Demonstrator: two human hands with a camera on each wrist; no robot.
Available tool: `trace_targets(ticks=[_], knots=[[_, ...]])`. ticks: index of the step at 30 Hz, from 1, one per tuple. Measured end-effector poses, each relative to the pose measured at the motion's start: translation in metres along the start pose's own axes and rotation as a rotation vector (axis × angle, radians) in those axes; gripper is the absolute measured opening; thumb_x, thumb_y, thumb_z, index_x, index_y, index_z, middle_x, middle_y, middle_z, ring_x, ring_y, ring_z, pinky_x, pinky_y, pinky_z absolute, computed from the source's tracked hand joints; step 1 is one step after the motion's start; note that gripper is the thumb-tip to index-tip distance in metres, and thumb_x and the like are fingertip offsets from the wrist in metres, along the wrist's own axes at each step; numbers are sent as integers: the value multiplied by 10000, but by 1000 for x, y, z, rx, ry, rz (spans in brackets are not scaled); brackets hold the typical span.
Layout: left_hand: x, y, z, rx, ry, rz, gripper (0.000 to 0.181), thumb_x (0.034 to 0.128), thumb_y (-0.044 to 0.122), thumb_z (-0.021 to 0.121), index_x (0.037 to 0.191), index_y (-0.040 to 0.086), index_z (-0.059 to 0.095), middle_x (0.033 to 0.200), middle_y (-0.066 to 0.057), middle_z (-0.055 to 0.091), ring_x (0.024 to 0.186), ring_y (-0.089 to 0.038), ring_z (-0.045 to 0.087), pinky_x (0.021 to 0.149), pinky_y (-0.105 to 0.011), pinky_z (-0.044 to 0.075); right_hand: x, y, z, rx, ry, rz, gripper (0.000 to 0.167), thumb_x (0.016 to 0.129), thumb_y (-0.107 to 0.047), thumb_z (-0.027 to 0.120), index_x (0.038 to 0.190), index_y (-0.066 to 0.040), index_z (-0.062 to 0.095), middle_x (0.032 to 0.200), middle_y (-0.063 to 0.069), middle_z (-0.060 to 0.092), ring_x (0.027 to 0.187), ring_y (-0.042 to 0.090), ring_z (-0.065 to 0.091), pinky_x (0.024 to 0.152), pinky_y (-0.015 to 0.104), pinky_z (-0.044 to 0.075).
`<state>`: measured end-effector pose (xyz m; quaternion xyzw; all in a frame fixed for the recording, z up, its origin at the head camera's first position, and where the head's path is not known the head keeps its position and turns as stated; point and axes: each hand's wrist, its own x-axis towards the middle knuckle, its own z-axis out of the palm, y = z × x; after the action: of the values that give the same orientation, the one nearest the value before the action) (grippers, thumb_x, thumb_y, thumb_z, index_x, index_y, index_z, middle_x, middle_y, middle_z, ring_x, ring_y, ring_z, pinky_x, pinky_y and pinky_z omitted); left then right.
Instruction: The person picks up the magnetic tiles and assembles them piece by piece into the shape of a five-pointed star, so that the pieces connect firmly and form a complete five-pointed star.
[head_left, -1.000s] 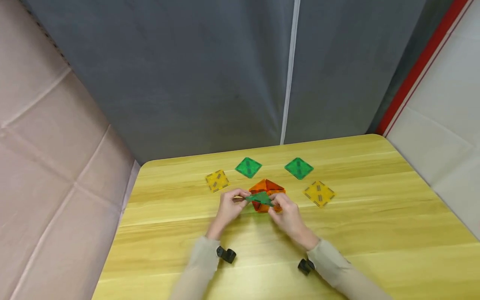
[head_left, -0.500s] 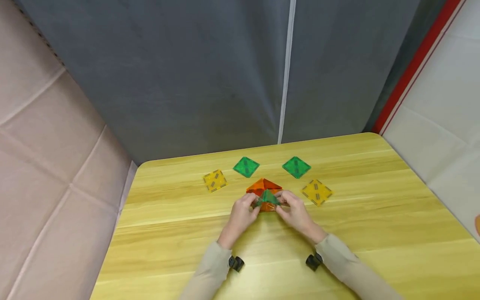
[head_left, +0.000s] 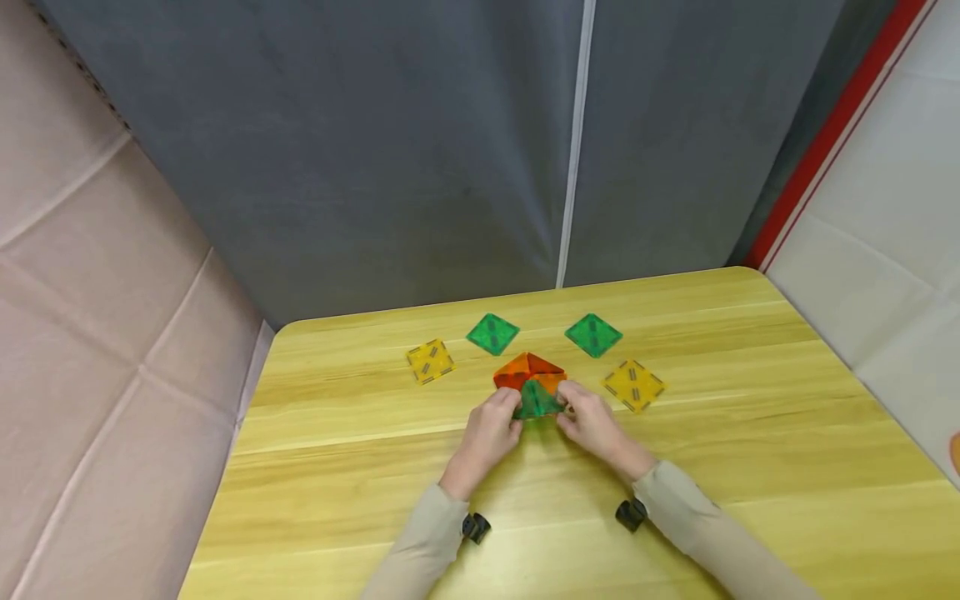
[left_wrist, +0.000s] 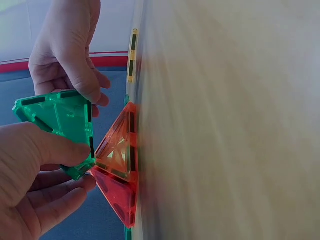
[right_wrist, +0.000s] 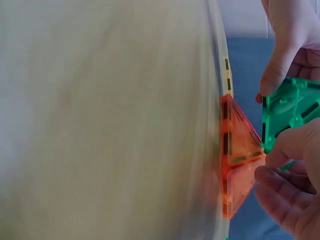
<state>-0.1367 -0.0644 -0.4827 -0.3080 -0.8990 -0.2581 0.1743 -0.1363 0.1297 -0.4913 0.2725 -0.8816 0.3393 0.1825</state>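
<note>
Both hands hold green magnetic tiles [head_left: 538,402] upright at a low orange-red structure of magnetic tiles [head_left: 527,367]. My left hand [head_left: 487,431] pinches the left end, its thumb flat on the green face in the left wrist view. At the other end, my right hand [head_left: 597,425] pinches the green piece between thumb and fingers. Triangular faces of the orange structure [left_wrist: 119,150] slope up from the table, and the green piece [left_wrist: 65,117] meets its peak. Fingers partly hide the green piece, so I cannot tell how many tiles it has.
Two flat green tiles [head_left: 492,334] lie behind the structure, left and right. A yellow tile [head_left: 431,362] lies to its left and another yellow tile [head_left: 633,386] to its right. The wooden table [head_left: 360,500] ends at a grey curtain [head_left: 412,167].
The green piece, tilted over the orange structure a second ago, now stands more upright at its near side. Both hands have come down slightly and nearer the structure, still holding it.
</note>
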Motion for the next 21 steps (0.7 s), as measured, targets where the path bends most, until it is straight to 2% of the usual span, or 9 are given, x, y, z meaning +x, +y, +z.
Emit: trace_targets(ticks=[6,11,15,17,21], knots=[[2,1,1,17,19,22,259,660,-81,741,813,42,572,895,-84,627,809,-188,631,650,-229,524,4,2,-4,-33,12,-31,359,621,168,701,766,-64,469,745,31,538,676,180,589,552,244,499],[4,-1,3,5,6,16,269,662,-72,744,829,46,571,935,-83,626,844,-186,625,670,-238,526,4,5,-2,-27,-47,5,332,612,159,668,755,-69,472,746,31,529,653,144,523,537,227,466],[6,-3,4,-4,-25,-12,267,666,-48,752,854,45,587,997,-88,612,903,-198,598,700,-263,527,6,5,0,-24,-127,66,289,628,135,664,755,-59,491,752,41,516,663,136,470,554,234,452],[8,-6,5,1,-50,-11,264,670,-24,760,866,44,598,1050,-100,600,966,-218,577,770,-290,518,8,6,1,-22,-153,89,260,654,117,687,771,-45,521,772,54,533,682,146,488,580,253,474],[14,-16,4,-1,-140,-11,353,675,39,791,970,35,597,1180,-131,557,1109,-256,519,918,-342,458,11,7,3,-29,-187,130,217,704,57,730,819,-34,570,837,74,571,737,173,540,648,304,510]])
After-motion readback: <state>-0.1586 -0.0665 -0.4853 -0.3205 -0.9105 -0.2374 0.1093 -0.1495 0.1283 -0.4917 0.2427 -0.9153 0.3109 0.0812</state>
